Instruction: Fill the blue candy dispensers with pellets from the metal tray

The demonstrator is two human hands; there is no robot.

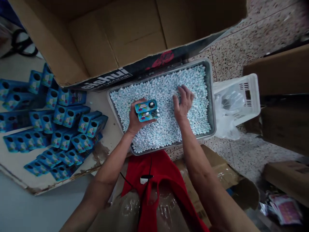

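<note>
A grey metal tray [211, 96] holds a thick layer of small white and pale blue candies [166, 129]. My left hand [135, 120] is over the tray's left half, closed around two small blue boxes [146, 110] stacked together, each with a round hole in its face. My right hand [182, 102] rests palm down in the candies near the tray's middle, fingers loosely spread and dug among the pieces.
Several more blue boxes [53, 125] lie heaped on a flat cardboard sheet [16, 164] at left. A large open cardboard carton [116, 38] stands behind the tray. A white plastic basket [243, 96] with a clear bag sits at right on speckled floor.
</note>
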